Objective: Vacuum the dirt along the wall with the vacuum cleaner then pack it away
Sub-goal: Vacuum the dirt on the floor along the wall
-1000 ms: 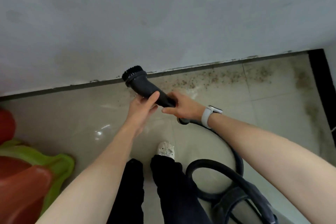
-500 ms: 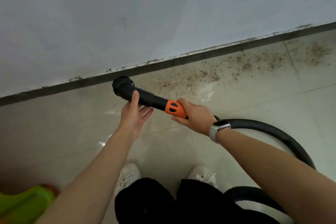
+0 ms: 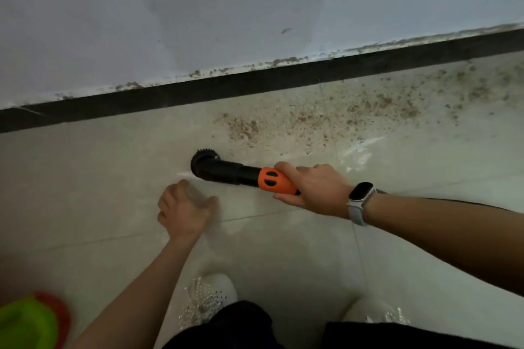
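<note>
**Ana:** Since half a second ago the left hand (image 3: 184, 211) has let go of the black nozzle (image 3: 224, 171) and dropped below it, and the brush head (image 3: 206, 156) has come down from wall height to the floor (image 3: 85, 178).

**Ben:** So who carries the nozzle?

**Ana:** Only the right hand (image 3: 310, 188). Its fingers are wrapped round the orange grip (image 3: 273, 181), thumb side up, with a pale watch (image 3: 360, 201) on the wrist. That forearm reaches in from the right, nearly level, so the nozzle lies low and points left, away from the hand.

**Ben:** And the left one?

**Ana:** Empty, fingers loosely spread, blurred, hovering just below the brush head and clear of it. It probably only steadied the nozzle during aiming, and one hand is enough for sweeping.

**Ben:** Where is the dirt from the brush head?

**Ana:** Brown grit (image 3: 326, 119) lies above and to the right of it, spreading rightward along the dark skirting (image 3: 255, 83), with more crumbs on the ledge above that. Left of the brush head the tiles look clean.

**Ben:** Judgement?

**Ana:** Vacuuming has hardly started. The brush head sits at the near edge of the patch, likely so it can be pushed rightward through the grit. Whether its bristles touch the tile cannot be told. Packing away is far off.
</note>
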Demonstrator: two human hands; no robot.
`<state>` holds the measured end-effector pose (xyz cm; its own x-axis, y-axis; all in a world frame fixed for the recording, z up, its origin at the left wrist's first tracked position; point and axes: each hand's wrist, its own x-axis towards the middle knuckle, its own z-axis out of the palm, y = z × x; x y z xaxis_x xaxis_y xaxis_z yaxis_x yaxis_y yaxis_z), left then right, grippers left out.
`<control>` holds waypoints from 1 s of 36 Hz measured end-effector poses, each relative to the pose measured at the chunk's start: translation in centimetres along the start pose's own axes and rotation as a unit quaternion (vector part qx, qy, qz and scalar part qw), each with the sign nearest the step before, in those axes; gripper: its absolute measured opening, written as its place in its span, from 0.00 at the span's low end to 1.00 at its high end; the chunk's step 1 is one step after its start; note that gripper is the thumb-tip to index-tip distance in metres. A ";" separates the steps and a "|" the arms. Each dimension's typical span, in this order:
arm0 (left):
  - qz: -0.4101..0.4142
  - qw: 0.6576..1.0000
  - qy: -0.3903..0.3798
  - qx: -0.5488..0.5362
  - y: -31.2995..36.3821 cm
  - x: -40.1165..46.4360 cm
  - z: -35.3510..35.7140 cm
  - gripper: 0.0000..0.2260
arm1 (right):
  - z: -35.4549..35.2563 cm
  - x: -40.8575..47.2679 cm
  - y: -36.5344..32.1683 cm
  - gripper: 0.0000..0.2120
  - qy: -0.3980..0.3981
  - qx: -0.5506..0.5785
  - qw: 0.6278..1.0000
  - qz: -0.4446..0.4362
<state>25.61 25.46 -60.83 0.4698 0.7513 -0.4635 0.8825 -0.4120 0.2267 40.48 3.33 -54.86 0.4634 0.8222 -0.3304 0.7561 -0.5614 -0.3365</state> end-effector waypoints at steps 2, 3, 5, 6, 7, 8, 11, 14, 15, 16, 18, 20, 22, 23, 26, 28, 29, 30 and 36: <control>-0.014 0.999 -0.039 0.030 -0.8 0.6 0.2 0.43 | 0.3 -0.1 -0.6 0.29 -0.016 -0.008 1.000 -0.007; -0.014 0.997 -0.060 0.040 -0.9 0.9 0.3 0.46 | 0.4 -0.1 -0.8 0.29 -0.022 -0.011 1.000 -0.007; -0.005 0.995 -0.089 0.052 -1.0 1.3 0.2 0.50 | 0.5 0.1 -0.7 0.29 -0.023 -0.011 1.000 0.002; -0.002 0.994 -0.095 0.056 -0.9 1.4 0.0 0.51 | 0.4 0.3 -0.4 0.29 -0.016 -0.005 1.000 0.009; -0.002 0.994 -0.098 0.057 -0.9 1.6 0.0 0.52 | 0.3 0.5 -0.1 0.28 -0.005 0.002 1.000 0.020; -0.002 0.993 -0.099 0.059 -0.8 1.7 -0.1 0.53 | 0.0 0.8 0.1 0.27 0.008 0.008 0.999 0.035; 0.004 0.993 -0.097 0.070 -0.8 2.1 -0.3 0.53 | -1.2 1.8 0.9 0.25 0.049 0.027 0.995 0.088; 0.019 0.992 -0.088 0.090 -1.0 2.2 -0.6 0.52 | -1.9 2.1 0.6 0.24 0.062 0.037 0.993 0.092; 0.024 0.992 -0.083 0.089 -1.3 2.3 -0.8 0.50 | -1.8 2.1 0.1 0.25 0.050 0.036 0.995 0.078; 0.032 0.993 -0.078 0.082 -1.6 2.4 -1.1 0.48 | -1.5 1.9 -0.6 0.25 0.028 0.031 0.997 0.059; 0.053 0.995 -0.064 0.057 -2.6 2.7 -1.5 0.43 | -0.4 1.5 -2.3 0.26 -0.027 0.019 0.999 0.015; 0.065 0.996 -0.051 0.039 -3.6 3.1 -1.9 0.39 | 0.2 1.6 -3.5 0.27 -0.049 0.019 0.999 -0.004; 0.060 0.996 -0.051 0.045 -4.1 3.4 -2.1 0.38 | 0.1 2.7 -3.5 0.26 -0.029 0.026 0.999 0.013; 0.052 0.996 -0.054 0.052 -4.1 3.5 -2.1 0.39 | -0.1 3.5 -3.3 0.26 -0.013 0.029 0.999 0.031; 0.040 0.995 -0.061 0.067 -3.7 3.8 -2.2 0.42 | -1.3 5.6 -2.2 0.24 0.042 0.049 0.993 0.099; 0.046 0.994 -0.070 0.071 -3.2 4.2 -2.3 0.43 | -1.9 6.2 -1.6 0.24 0.076 0.049 0.987 0.136; 0.046 0.994 -0.076 0.070 -2.9 4.4 -2.3 0.44 | -1.9 6.1 -1.5 0.24 0.085 0.049 0.985 0.145; 0.043 0.994 -0.081 0.065 -2.7 4.6 -2.4 0.44 | -1.7 5.8 -1.7 0.24 0.082 0.053 0.985 0.145; 0.005 0.991 -0.122 0.058 -0.8 5.2 -2.1 0.49 | -0.4 2.8 -2.3 0.27 -0.016 0.046 0.996 0.078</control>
<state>27.42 30.76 -61.57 0.4468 0.6058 -0.6583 0.8629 -0.4861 0.1383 40.22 7.01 -54.67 0.5568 0.7212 -0.4120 0.6297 -0.6900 -0.3569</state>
